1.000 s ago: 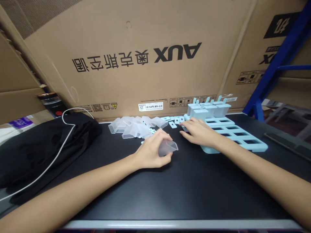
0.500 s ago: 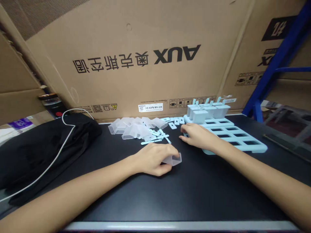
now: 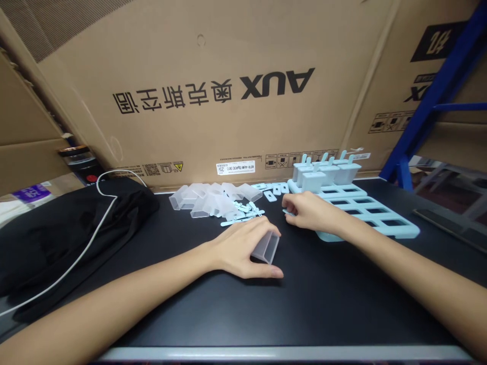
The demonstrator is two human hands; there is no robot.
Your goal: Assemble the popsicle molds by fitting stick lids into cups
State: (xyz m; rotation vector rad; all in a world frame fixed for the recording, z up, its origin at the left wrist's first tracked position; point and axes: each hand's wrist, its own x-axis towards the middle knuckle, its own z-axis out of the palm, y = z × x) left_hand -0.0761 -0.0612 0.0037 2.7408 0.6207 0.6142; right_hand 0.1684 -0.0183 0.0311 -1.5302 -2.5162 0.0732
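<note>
My left hand (image 3: pixel 239 251) curls its fingers over a clear popsicle mould (image 3: pixel 268 248), which lies on its side with its open end facing right. The thumb is stretched out below the mould. Further right, my right hand (image 3: pixel 310 210) pinches a small light-blue piece (image 3: pixel 288 212), mostly hidden by the fingers. That hand is beside the light-blue popsicle rack (image 3: pixel 403 230). Several capped moulds with upright sticks (image 3: pixel 313 181) stand in the rack's far end.
Behind my left hand lie a pile of clear moulds (image 3: pixel 213 200), loose blue sticks (image 3: pixel 238 221) and small blue lids (image 3: pixel 270 196). A black cloth (image 3: pixel 76 228) with a white cable (image 3: pixel 89 243) covers the left side. A large cardboard box (image 3: pixel 182 132) stands behind the table.
My left thumb has come away from the mould, which has turned so its opening shows more. My right hand has shifted slightly, and a blue piece now shows at its fingertips.
</note>
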